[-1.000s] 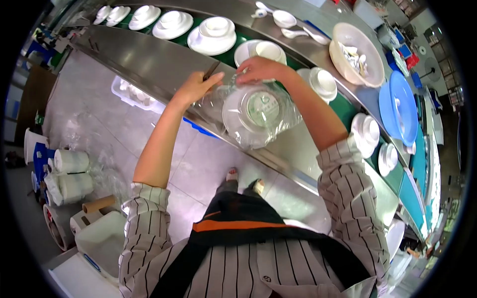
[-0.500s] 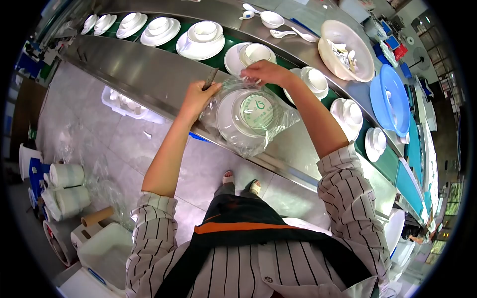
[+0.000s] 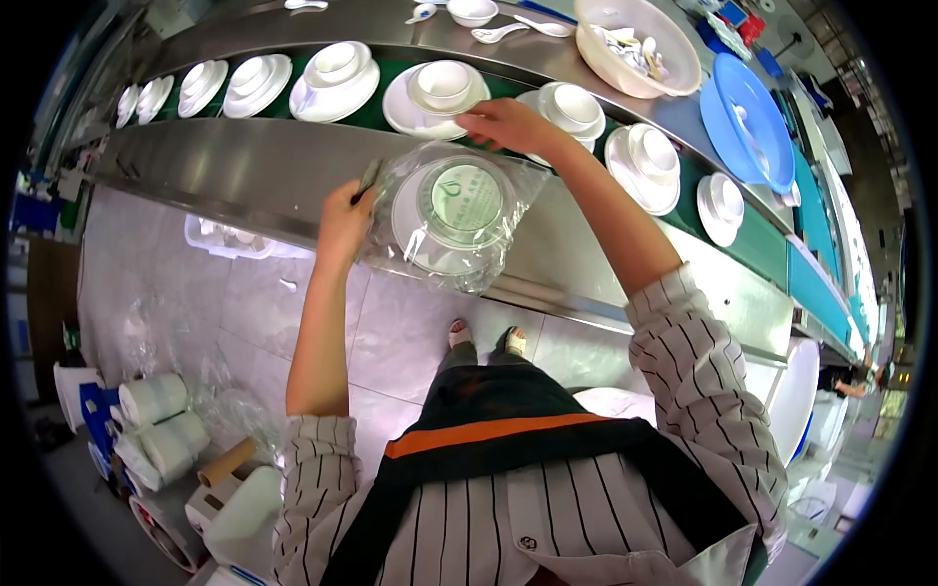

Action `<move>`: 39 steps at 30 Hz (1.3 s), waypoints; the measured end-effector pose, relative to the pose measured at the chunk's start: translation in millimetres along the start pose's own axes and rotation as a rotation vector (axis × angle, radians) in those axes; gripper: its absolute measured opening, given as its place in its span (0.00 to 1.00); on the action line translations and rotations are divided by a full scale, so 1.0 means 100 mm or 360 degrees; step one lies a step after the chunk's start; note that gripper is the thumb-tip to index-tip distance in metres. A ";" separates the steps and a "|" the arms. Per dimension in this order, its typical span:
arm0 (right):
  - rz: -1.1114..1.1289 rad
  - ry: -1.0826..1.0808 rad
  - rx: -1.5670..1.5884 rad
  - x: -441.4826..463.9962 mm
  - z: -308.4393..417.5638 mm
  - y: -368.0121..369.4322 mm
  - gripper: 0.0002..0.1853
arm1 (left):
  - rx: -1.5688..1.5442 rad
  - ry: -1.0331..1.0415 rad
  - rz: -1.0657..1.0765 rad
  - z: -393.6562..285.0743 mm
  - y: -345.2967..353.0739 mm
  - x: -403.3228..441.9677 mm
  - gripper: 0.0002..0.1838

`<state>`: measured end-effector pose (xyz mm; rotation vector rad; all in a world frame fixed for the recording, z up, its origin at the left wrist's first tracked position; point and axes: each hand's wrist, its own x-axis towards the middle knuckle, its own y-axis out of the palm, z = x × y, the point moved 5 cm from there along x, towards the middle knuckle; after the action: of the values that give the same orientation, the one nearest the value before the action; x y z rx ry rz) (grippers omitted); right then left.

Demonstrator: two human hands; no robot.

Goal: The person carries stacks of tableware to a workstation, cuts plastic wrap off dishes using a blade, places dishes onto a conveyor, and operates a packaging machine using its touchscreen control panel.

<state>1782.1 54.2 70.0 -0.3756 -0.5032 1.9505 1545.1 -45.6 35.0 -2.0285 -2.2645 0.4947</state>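
Observation:
My left hand is closed around a thin dark tool, whose kind I cannot make out, at the left edge of a clear plastic bag. Inside the bag is a stack of white dishes, topped by a round piece with green print. It rests on the metal counter ledge. My right hand is above the bag's far edge, fingers loosely bent and apart, close to the rim of a white plate that carries a bowl.
More plate-and-bowl sets line the green belt. Beyond it stand a cream basin of spoons and a blue basin. Loose spoons lie behind the belt. A white crate sits below the counter.
My right hand has drawn away from the bag toward the plate set behind it. The bag lies flatter, its printed top plainer to see. My view has shifted.

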 end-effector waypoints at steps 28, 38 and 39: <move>-0.0237 0.0109 0.1113 -1.24 -0.60 0.37 0.08 | 0.2001 0.1157 0.0139 -0.69 1.34 -1.14 0.15; -0.0250 -0.0191 0.0767 -1.10 -0.53 0.23 0.06 | 0.1350 0.1328 0.0203 -0.67 1.09 -1.03 0.09; -0.0125 -0.0027 0.0830 -1.19 -0.37 0.15 0.06 | 0.1446 0.1263 0.0213 -0.65 1.04 -1.04 0.15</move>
<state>1837.0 -53.3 35.0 -0.0053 -0.0078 1.9247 1675.3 -126.0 85.0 -1.4873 -1.1321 0.4740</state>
